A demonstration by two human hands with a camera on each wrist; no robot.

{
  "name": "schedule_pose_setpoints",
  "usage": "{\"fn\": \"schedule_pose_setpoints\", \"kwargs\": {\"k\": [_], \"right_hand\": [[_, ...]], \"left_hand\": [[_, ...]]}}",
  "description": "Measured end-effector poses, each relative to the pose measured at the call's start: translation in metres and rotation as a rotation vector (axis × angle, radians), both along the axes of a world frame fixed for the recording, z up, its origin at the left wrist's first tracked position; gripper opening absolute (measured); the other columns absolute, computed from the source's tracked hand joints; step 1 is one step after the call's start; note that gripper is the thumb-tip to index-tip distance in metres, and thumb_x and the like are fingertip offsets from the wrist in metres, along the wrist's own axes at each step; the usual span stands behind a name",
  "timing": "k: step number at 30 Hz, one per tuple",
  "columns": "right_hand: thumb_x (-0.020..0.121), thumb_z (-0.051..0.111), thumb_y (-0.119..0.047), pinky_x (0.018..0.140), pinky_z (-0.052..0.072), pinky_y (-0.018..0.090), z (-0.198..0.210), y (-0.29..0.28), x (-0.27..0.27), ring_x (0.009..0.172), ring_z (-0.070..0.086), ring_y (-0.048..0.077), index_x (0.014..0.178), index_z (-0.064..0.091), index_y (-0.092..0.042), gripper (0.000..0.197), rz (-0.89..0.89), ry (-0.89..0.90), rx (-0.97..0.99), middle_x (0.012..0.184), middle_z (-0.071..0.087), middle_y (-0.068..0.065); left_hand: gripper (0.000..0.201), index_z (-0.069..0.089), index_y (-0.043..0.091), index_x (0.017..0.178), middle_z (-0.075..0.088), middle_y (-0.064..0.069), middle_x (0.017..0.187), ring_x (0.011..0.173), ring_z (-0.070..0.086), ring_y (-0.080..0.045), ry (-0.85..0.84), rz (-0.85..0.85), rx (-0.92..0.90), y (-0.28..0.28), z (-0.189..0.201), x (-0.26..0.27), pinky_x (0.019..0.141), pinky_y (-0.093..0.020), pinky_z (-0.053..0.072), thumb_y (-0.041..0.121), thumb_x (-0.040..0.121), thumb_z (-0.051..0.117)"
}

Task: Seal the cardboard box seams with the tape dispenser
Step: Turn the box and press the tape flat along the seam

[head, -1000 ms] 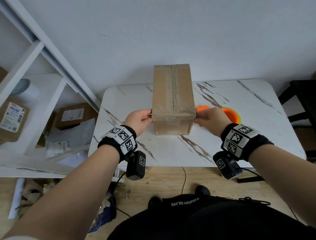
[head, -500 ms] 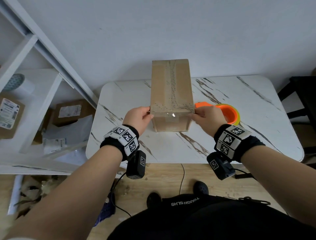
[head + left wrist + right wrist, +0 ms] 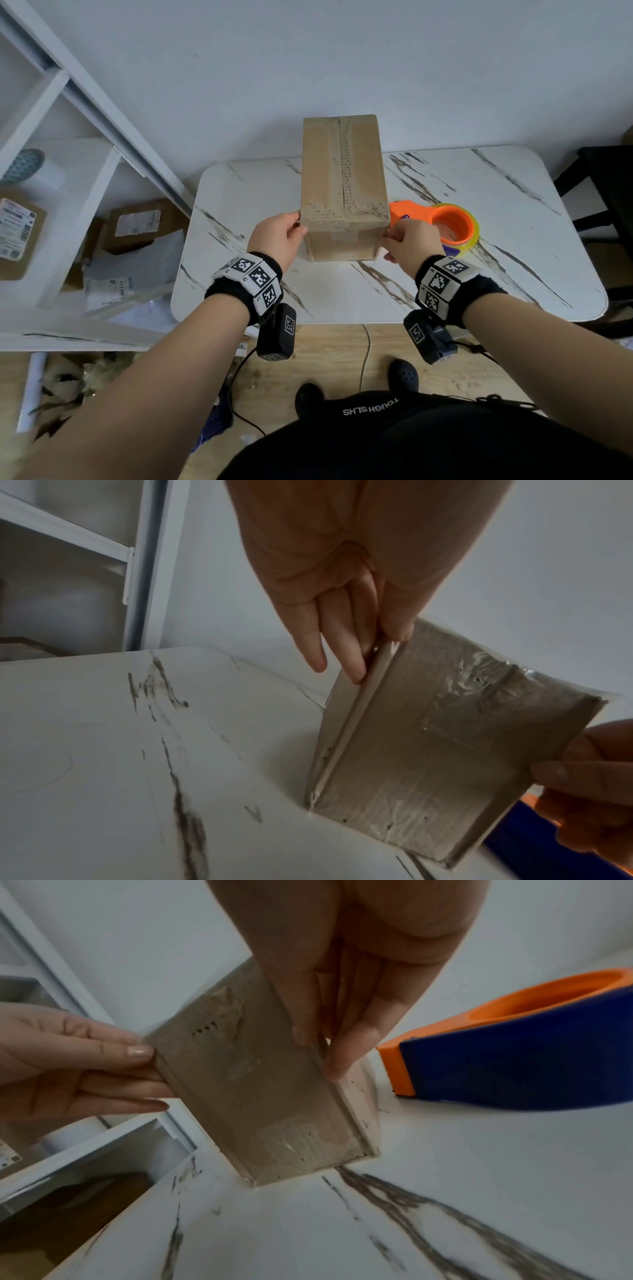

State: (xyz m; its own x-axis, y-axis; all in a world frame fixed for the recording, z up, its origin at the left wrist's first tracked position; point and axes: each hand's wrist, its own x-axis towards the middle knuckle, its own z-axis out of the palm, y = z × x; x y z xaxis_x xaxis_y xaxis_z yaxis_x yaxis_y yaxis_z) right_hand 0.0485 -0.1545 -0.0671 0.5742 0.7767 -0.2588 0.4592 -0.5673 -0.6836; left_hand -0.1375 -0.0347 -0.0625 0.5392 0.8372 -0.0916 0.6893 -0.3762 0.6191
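Both hands grip the cardboard box [image 3: 344,192] at its near corners, left hand [image 3: 276,236] and right hand [image 3: 409,241] pinching its edges, so the tape dispenser [image 3: 435,224], lying untouched just right of it on the marble table [image 3: 496,260], could get knocked if the box swings.

Head view bright, soft even daylight, no hard shadows; wide-angle bend curves white shelf frame [image 3: 102,102] at left edge. My forearms blur at bottom corners. Wrist views dimmer, greyer, grainy. Glare streaks on clear tape across brown cardboard box [image 3: 445,737]. My left hand [image 3: 342,574] looms soft, out of focus; my right hand [image 3: 342,961] likewise.
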Motion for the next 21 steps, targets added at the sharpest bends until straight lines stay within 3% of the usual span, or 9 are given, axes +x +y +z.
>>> {"fn": "schedule_pose_setpoints", "kwargs": {"k": [2,5,8,10,12,15,21], "right_hand": [[0.085,0.061,-0.013,0.079,0.053,0.035,0.002,-0.001,0.002,0.081,0.068,0.029,0.083,0.064,-0.007,0.006,0.043,-0.027,-0.010,0.078,0.070,0.013],[0.082,0.060,-0.008,0.071,0.041,0.022,0.010,-0.005,0.006,0.083,0.059,0.019,0.106,0.062,-0.007,0.024,0.055,-0.064,0.096,0.095,0.065,0.005],[0.078,0.057,-0.003,0.059,0.040,0.015,0.022,-0.010,0.005,0.071,0.055,0.016,0.102,0.058,-0.011,0.026,0.048,-0.040,0.248,0.097,0.063,0.005],[0.079,0.060,-0.005,0.062,0.044,0.018,0.026,-0.010,0.005,0.072,0.056,0.018,0.098,0.059,-0.011,0.020,0.082,-0.050,0.291,0.097,0.063,0.009],[0.082,0.064,-0.011,0.071,0.050,0.028,0.028,-0.007,0.006,0.077,0.057,0.021,0.095,0.062,-0.009,0.013,0.104,-0.089,0.302,0.094,0.064,0.011],[0.083,0.067,-0.013,0.078,0.050,0.033,0.027,-0.004,0.009,0.082,0.058,0.022,0.095,0.067,-0.007,0.013,0.171,-0.175,0.273,0.092,0.065,0.012],[0.080,0.067,-0.008,0.073,0.046,0.032,0.025,0.003,0.013,0.073,0.051,0.018,0.091,0.066,-0.008,0.011,0.236,-0.272,0.240,0.085,0.060,0.009]], "left_hand": [[0.035,0.057,0.020,0.126,0.068,-0.002,0.116,0.107,0.063,-0.019,-0.005,-0.007,-0.006,0.000,0.002,0.000,0.096,-0.032,0.048,0.020,0.092,0.051],[0.051,0.046,0.022,0.135,0.061,-0.001,0.126,0.111,0.060,-0.016,-0.029,-0.046,0.001,-0.001,0.004,-0.002,0.100,-0.033,0.046,0.020,0.086,0.060],[0.071,0.035,0.024,0.141,0.044,-0.003,0.143,0.129,0.043,-0.016,-0.017,-0.128,0.068,-0.004,0.009,-0.005,0.111,-0.033,0.033,0.028,0.079,0.069],[0.063,0.039,0.024,0.140,0.039,-0.002,0.148,0.136,0.034,-0.015,-0.016,-0.157,0.100,-0.005,0.013,-0.006,0.112,-0.027,0.023,0.036,0.083,0.064],[0.047,0.047,0.023,0.135,0.040,-0.002,0.147,0.136,0.034,-0.015,-0.022,-0.156,0.110,-0.005,0.015,-0.006,0.110,-0.024,0.022,0.035,0.090,0.055],[0.035,0.057,0.021,0.126,0.044,-0.003,0.144,0.133,0.040,-0.017,-0.034,-0.153,0.123,-0.001,0.012,-0.007,0.109,-0.025,0.025,0.026,0.091,0.055],[0.033,0.062,0.027,0.120,0.056,-0.002,0.132,0.123,0.050,-0.018,-0.016,-0.135,0.178,0.004,0.008,-0.008,0.104,-0.032,0.038,0.023,0.088,0.060]]}}
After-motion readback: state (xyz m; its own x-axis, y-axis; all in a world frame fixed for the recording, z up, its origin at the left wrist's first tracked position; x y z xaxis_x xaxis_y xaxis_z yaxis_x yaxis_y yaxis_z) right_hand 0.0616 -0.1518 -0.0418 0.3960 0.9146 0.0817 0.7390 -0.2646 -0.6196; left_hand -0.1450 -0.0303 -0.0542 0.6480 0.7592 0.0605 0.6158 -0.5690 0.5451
